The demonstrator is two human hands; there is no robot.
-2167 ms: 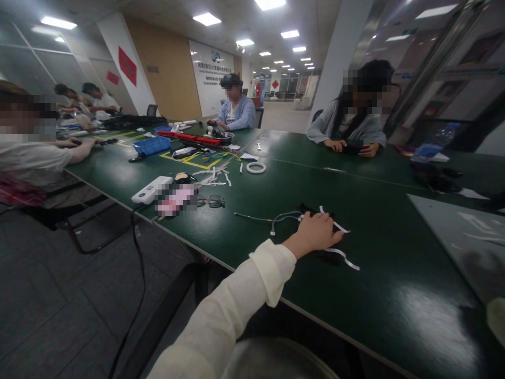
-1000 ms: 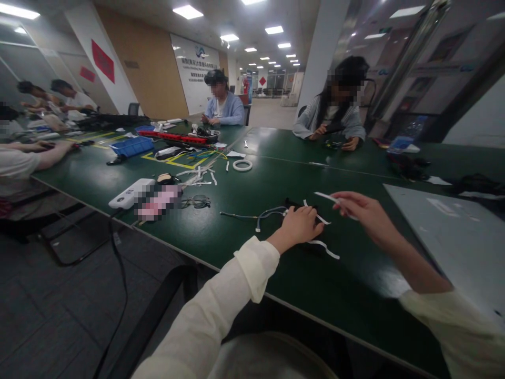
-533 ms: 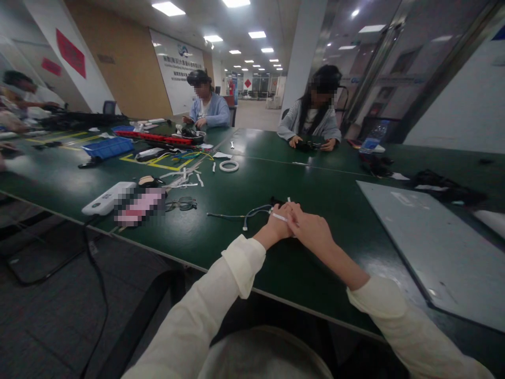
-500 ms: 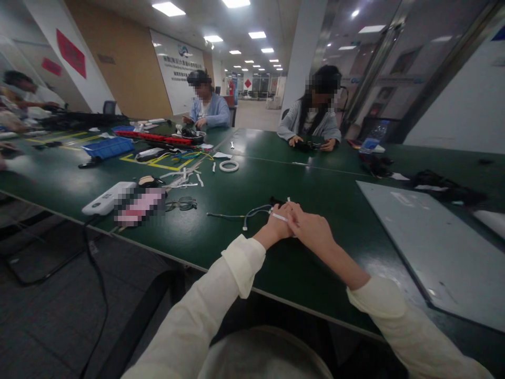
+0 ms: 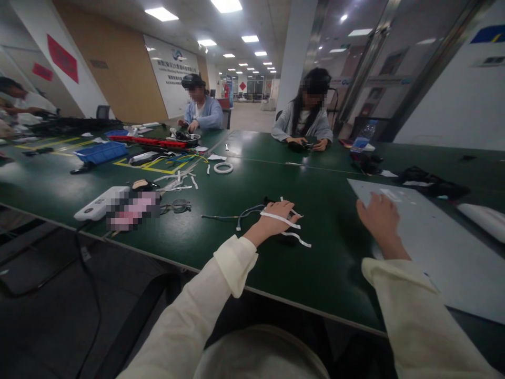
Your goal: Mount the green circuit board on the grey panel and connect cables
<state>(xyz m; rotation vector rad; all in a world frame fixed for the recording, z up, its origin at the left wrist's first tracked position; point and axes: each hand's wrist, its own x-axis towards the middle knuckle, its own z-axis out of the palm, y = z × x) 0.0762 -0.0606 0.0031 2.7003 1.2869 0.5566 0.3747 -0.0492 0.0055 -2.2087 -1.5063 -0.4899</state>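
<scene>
My left hand (image 5: 273, 222) is low over the table, palm down, with its fingers bent around the end of a blue-grey cable (image 5: 252, 210) and a dark part that it mostly hides. The cable runs out to the left and has a small white connector (image 5: 238, 228). Across the back of this hand lies a thin white strip (image 5: 281, 218). Another white strip (image 5: 299, 240) curls on the table beside it. Well to the right, my right hand (image 5: 381, 221) is above the edge of a grey panel, fingers apart, holding nothing.
Left of the cable lie glasses (image 5: 179, 206), a pink item (image 5: 136, 209) and a white power bank (image 5: 101, 203). Further back are a white tape roll (image 5: 223, 168), loose white strips (image 5: 177, 182) and a blue tray (image 5: 101, 153). The grey panel (image 5: 434, 242) covers the right side. People sit opposite.
My right hand has come away from the left and moved right, over the grey panel. White strips now show on and beside the left hand, which stays at the cable.
</scene>
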